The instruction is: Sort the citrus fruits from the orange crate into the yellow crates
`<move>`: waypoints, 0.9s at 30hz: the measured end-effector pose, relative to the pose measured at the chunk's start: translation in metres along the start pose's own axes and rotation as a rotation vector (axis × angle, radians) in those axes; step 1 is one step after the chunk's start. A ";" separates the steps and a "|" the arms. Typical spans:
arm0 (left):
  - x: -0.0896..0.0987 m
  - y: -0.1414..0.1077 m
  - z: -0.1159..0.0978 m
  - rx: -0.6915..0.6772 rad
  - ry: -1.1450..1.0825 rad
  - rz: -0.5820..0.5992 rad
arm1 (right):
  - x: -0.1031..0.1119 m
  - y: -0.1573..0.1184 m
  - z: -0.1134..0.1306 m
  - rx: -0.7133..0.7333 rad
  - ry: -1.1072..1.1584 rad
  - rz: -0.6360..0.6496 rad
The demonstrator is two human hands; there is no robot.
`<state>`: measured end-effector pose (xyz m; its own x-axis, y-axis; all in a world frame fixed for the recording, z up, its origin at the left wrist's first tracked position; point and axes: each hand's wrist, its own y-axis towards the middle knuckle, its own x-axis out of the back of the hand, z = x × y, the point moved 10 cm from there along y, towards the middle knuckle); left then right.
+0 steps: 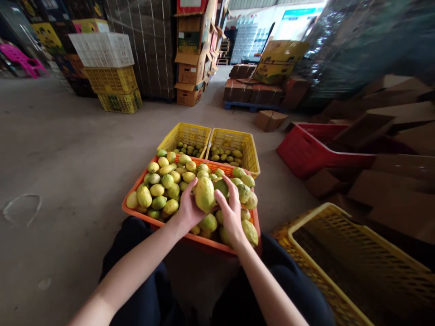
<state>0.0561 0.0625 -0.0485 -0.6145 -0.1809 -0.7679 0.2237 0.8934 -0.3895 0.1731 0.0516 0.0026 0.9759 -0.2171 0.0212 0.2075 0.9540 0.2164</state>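
My left hand (pixel 191 206) is closed round a large yellow-green lemon (pixel 204 194), held above the heap. Close beside it, my right hand (pixel 232 213) curls its thumb and fingers about a darker green lemon (pixel 222 187), partly hidden behind them. Below both hands is an orange crate (pixel 139 215) on or near my lap, heaped with yellow and green lemons (pixel 157 190). Bigger fruit lies toward its right side, such as a knobbly yellow-green one (pixel 249 232) near my right wrist.
Two yellow crates (pixel 183 131) with a layer of fruit stand just beyond the orange crate. To the right are a yellow crate (pixel 326 213), a red crate (pixel 295 154) and cardboard boxes (pixel 394 194). Stacked crates (pixel 112 81) and a loaded pallet (pixel 251 106) stand farther back.
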 end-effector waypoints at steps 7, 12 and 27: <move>-0.007 0.001 0.008 -0.004 -0.038 0.097 | -0.027 -0.019 -0.003 0.327 -0.439 0.108; 0.000 -0.002 0.013 0.010 -0.157 0.081 | -0.040 -0.043 0.023 0.649 -0.527 0.058; 0.014 0.016 -0.050 -0.292 -0.048 -0.074 | 0.004 -0.019 0.031 0.421 -0.223 -0.101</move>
<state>0.0129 0.0949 -0.0397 -0.5828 -0.2632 -0.7688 -0.0514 0.9561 -0.2884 0.1707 0.0265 0.0289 0.9046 -0.3870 0.1788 0.2097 0.7692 0.6036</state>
